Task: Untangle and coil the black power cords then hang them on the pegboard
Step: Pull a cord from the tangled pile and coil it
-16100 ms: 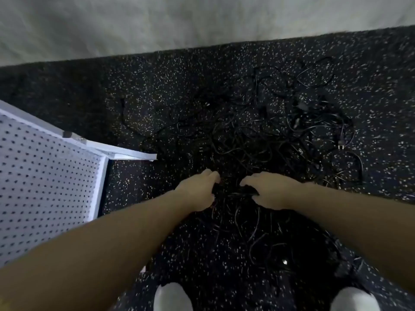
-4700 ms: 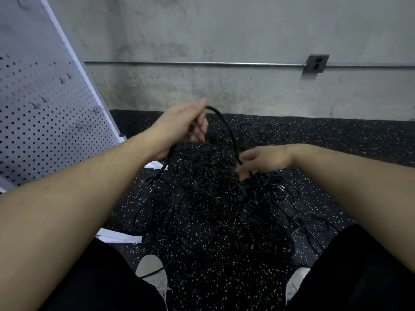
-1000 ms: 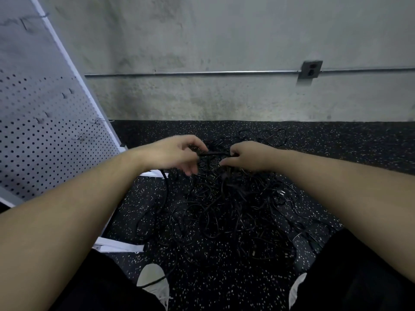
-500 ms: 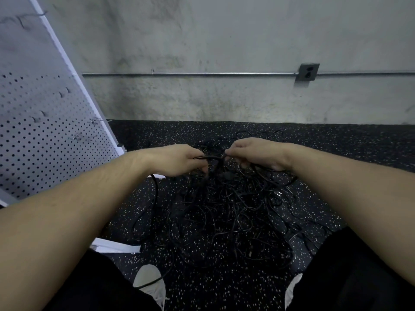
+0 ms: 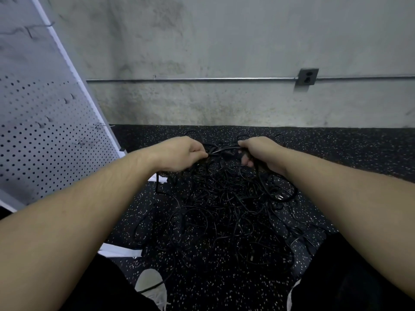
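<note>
- The left hand point(image 5: 182, 153) was curled up, and its fingers pinched a black cord point(image 5: 222, 150).
- The right hand point(image 5: 258, 153) was curled too, and it held the same cord and some more loops that hung down from it.
- A short bit of the cord ran between the two hands, and they were close together.
- The hands were up above a big messy pile of black power cords point(image 5: 224, 209) that lay on the floor point(image 5: 359, 153).
- The floor was black with lots of little white dots.
- The pile was in front of the person, between their two white shoes point(image 5: 150, 286).
- A white pegboard point(image 5: 40, 135) with many small holes leaned on the left side, just beside the pile.
- A few small metal hooks point(image 5: 98, 125) stuck out of the pegboard, with no cord on the ones that showed.
- Behind the pile stood a gray wall point(image 5: 224, 41) with a thin pipe point(image 5: 190, 80) and an outlet box point(image 5: 307, 77) on it.
</note>
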Action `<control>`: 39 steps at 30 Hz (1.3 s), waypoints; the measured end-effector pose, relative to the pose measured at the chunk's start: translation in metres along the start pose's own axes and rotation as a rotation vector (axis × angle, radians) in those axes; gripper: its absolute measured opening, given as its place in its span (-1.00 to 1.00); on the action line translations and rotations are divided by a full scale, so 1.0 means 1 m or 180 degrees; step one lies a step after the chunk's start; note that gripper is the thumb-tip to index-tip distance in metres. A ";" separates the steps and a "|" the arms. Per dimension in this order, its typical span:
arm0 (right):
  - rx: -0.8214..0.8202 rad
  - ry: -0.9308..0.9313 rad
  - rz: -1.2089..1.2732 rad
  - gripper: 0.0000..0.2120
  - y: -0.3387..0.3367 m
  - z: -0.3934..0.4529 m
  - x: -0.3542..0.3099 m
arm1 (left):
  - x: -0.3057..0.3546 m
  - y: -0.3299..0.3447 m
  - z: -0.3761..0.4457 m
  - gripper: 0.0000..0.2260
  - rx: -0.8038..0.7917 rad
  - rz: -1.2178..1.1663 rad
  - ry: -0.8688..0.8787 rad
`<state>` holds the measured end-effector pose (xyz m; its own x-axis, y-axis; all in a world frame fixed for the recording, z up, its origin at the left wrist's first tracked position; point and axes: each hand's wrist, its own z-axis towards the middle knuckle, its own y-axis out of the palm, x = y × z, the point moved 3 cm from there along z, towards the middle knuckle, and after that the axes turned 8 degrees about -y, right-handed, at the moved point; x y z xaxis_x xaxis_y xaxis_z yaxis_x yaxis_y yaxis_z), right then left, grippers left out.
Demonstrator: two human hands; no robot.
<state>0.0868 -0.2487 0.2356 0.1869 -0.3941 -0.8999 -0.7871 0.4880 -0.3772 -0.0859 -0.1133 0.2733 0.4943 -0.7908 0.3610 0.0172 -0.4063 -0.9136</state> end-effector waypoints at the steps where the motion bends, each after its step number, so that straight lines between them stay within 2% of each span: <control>1: -0.0137 -0.0070 -0.0238 -0.74 -0.001 -0.002 0.002 | -0.001 0.002 0.001 -0.78 -0.0045 0.0049 0.0006; 4: -0.0390 -0.0343 -0.1449 -0.81 -0.002 -0.004 0.010 | -0.008 0.010 0.002 -0.80 -0.0194 0.0104 0.0041; 5: -0.0432 -0.0531 -0.1620 -0.80 0.000 -0.004 0.010 | -0.010 0.012 0.001 -0.81 -0.0226 0.0059 0.0076; 7: -0.0637 -0.1085 -0.1646 -0.70 0.009 -0.008 0.003 | -0.009 0.014 -0.001 -0.83 -0.0294 -0.0067 0.0183; 9: -0.1041 -0.1464 -0.1723 -0.72 0.024 -0.014 -0.005 | -0.004 0.015 -0.004 -0.84 -0.0307 -0.0091 0.0355; 11: -0.1373 -0.1466 -0.1651 -0.78 0.034 -0.015 -0.004 | 0.000 0.015 -0.005 -0.84 -0.0285 -0.0137 0.0480; 13: -0.1588 -0.1272 -0.1343 -0.72 0.034 -0.014 -0.001 | 0.001 0.013 -0.004 -0.84 -0.0249 -0.0190 0.0500; 18: -0.1436 -0.1469 -0.1898 -0.82 0.027 -0.013 -0.004 | -0.007 0.009 -0.006 -0.83 -0.0362 -0.0684 0.0201; 21: -0.1415 -0.1571 -0.1984 -0.93 0.026 -0.011 -0.007 | -0.005 0.000 -0.013 -0.66 -0.0239 -0.1102 0.0065; 22: -0.1444 -0.1630 -0.1990 -0.86 0.026 -0.011 -0.008 | -0.005 -0.003 -0.013 -0.64 -0.0133 -0.1135 0.0046; 24: -0.1509 -0.1680 -0.1979 -0.72 0.024 -0.014 -0.012 | -0.008 -0.007 -0.010 -0.76 0.0107 -0.0979 0.0085; 27: -0.1579 -0.1397 -0.1671 -0.78 0.019 -0.025 -0.015 | -0.016 -0.011 -0.008 -0.89 0.0290 -0.0610 0.0098; 30: -0.1386 -0.1069 -0.1368 -0.72 0.016 -0.024 -0.012 | -0.020 -0.012 -0.008 -0.89 0.0503 -0.0437 0.0165; 32: -0.1079 -0.0896 -0.1155 -0.70 0.015 -0.017 -0.008 | -0.020 -0.013 -0.008 -0.89 0.0626 -0.0463 0.0173; 34: -0.0564 -0.0720 -0.0915 -0.68 0.004 -0.008 -0.001 | -0.022 -0.014 -0.010 -0.91 0.0588 -0.0644 0.0051; 36: -0.0276 -0.0531 -0.0585 -0.68 -0.012 -0.005 0.005 | -0.029 -0.016 -0.012 -0.94 0.0558 -0.0829 -0.0105; 38: -0.0345 -0.0332 -0.0456 -0.68 -0.022 -0.004 0.013 | -0.037 -0.016 -0.013 -0.95 0.0582 -0.0942 -0.0244; 39: -0.0465 -0.0225 -0.0636 -0.68 -0.023 -0.004 0.017 | -0.039 -0.015 -0.014 -0.95 0.0543 -0.0914 -0.0304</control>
<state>0.1057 -0.2696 0.2302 0.3838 -0.4136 -0.8256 -0.8060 0.2862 -0.5181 -0.1171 -0.0828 0.2755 0.5271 -0.6057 0.5961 0.3084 -0.5172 -0.7983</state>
